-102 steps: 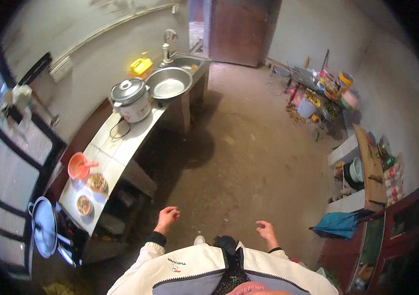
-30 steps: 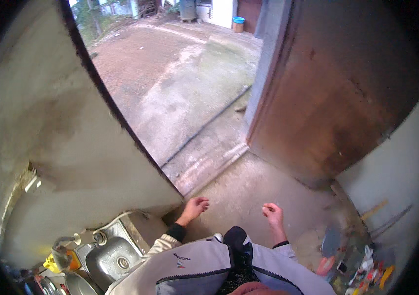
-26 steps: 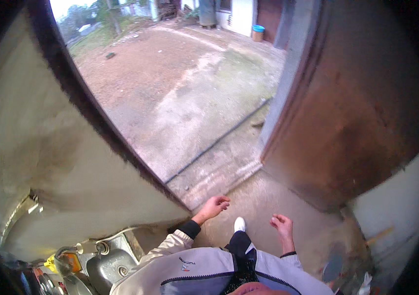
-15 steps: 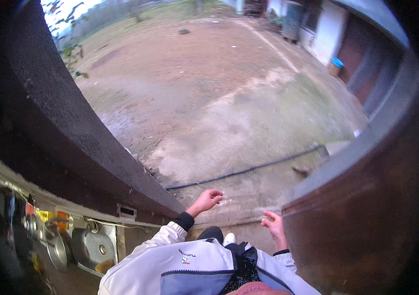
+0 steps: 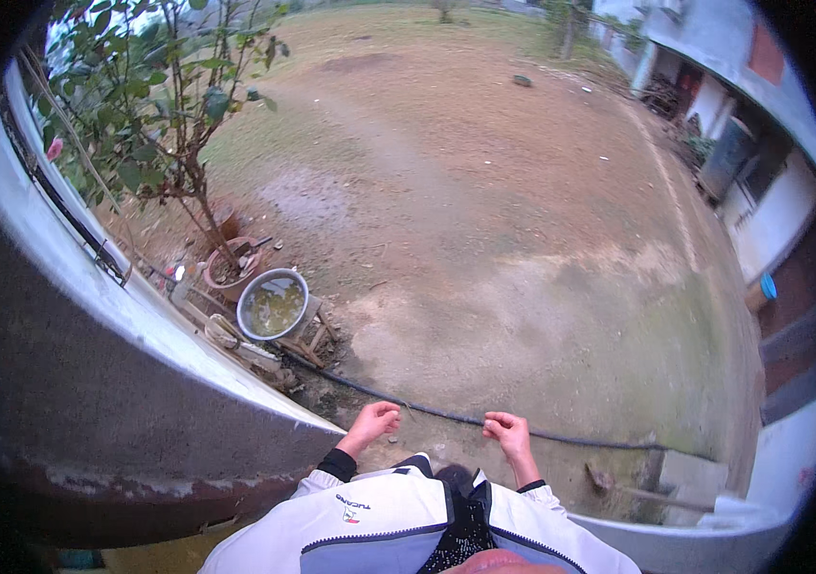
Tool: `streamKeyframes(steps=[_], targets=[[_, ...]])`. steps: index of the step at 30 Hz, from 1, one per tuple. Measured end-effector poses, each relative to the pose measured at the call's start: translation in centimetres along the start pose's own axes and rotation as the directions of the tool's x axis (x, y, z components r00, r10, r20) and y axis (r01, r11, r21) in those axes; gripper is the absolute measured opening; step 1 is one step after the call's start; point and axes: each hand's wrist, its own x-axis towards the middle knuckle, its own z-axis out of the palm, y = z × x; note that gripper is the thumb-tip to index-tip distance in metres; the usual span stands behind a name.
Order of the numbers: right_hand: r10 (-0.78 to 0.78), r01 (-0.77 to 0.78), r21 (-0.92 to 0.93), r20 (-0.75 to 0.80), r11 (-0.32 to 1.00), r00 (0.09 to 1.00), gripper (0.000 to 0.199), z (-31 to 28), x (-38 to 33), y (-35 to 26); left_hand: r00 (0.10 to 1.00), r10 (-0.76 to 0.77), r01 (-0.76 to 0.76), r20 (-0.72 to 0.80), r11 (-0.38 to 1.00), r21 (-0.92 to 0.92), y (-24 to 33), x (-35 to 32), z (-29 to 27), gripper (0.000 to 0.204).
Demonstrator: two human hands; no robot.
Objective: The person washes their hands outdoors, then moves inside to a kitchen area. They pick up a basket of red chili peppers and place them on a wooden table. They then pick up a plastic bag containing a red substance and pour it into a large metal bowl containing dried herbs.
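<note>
Both my hands are held out in front of my light jacket, above the concrete just past a doorway. My left hand (image 5: 372,427) is closed, its fingers curled in toward the thumb, and no object shows in it. Level with it on the other side, my right hand (image 5: 509,435) is also loosely closed with nothing visible in its fingers. The two hands are apart. A black hose (image 5: 427,409) runs along the ground just beyond them; neither hand appears to touch it.
At the left, a metal basin (image 5: 274,304) of murky water rests on a wooden stand (image 5: 315,335). Behind it a leafy shrub grows from a clay pot (image 5: 229,283). A thick wall edge (image 5: 188,421) curves along my left. A building (image 5: 781,210) with a blue-topped bucket (image 5: 767,286) lines the right.
I have moved forward through the doorway, and the sink inside has left view. The basin and shrub have come into sight. My fingers, looser before, are curled in more now.
</note>
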Motion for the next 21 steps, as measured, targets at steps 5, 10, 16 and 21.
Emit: streamKeyframes(steps=[5,10,16,21], targets=[[-0.193,0.242,-0.324,0.175,0.915,0.965,0.031,0.9,11.2,-5.2,0.986,0.044,-0.051,-0.162,0.998,-0.040,5.0,4.4,-1.2,0.025],[0.020,0.063,-0.340,0.235,0.938,0.972,0.031,3.7,23.3,-10.2,0.942,0.064,-0.122,-0.328,0.979,-0.161,8.9,10.5,-3.3,0.024],[-0.163,0.470,-0.355,0.632,0.808,0.758,0.030,9.1,38.8,-15.4,0.799,0.119,-0.253,-0.589,0.956,-0.150,12.3,17.9,-6.0,0.022],[0.208,0.097,-0.386,0.672,0.917,0.710,0.029,19.0,47.7,-19.2,0.451,0.296,-0.258,-0.842,0.946,0.194,16.4,18.5,-9.2,0.019]])
